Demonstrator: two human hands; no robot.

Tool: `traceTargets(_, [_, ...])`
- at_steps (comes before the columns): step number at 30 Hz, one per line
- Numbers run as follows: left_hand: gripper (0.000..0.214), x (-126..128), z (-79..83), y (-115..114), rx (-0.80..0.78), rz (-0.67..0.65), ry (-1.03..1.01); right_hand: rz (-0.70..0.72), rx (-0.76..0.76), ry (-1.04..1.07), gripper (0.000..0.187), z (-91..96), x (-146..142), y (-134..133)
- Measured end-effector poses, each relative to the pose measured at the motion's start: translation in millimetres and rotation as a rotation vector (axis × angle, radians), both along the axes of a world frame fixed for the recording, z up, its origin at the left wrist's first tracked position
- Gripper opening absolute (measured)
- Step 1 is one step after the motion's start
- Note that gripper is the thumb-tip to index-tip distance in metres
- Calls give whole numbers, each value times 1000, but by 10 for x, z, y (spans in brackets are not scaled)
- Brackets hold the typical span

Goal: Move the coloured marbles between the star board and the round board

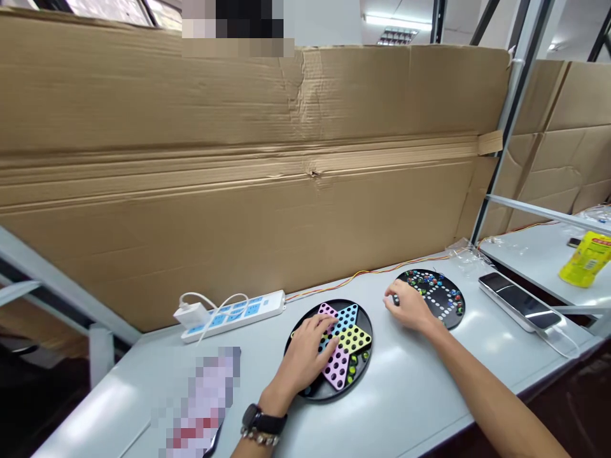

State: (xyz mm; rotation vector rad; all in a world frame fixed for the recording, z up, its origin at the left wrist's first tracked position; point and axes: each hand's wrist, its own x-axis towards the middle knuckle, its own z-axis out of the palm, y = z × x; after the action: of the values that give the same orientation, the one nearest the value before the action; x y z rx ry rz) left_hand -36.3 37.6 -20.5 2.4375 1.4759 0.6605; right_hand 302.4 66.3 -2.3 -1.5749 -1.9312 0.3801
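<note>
My left hand point(310, 350) lies over the left part of a round black Chinese checkers board point(337, 397), fingers spread and palm down. The board's star has pink, blue and yellow points full of holes, and green marbles point(352, 369) lie in its outer tray. A watch and a beaded bracelet are on my left wrist. My right hand point(408, 305) is closed in a pinch at the left edge of a second round black board point(446, 302). A small dark round piece point(396, 299) shows at its fingertips. That board has white spots and several coloured marbles around its rim; my hand hides part of it.
A white power strip point(260, 308) with a plugged-in charger stands at the back left. A blurred-out phone-like object point(210, 394) lies front left. To the right are a phone point(518, 299) on a white box and a yellow pouch point(587, 257). Cardboard point(238, 235) walls the back.
</note>
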Motion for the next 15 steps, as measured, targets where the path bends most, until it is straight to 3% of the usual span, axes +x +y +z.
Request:
traceTargets(7, [39, 10, 3, 5, -16, 9, 15, -362, -112, -4, 26, -4, 812, 230])
traceTargets(10, [39, 7, 3, 6, -9, 9, 25, -304, -214, 2, 28, -31, 984, 236])
traceTargets(15, [39, 10, 0, 3, 3, 4, 28, -215, -246, -78, 24, -41, 946, 198])
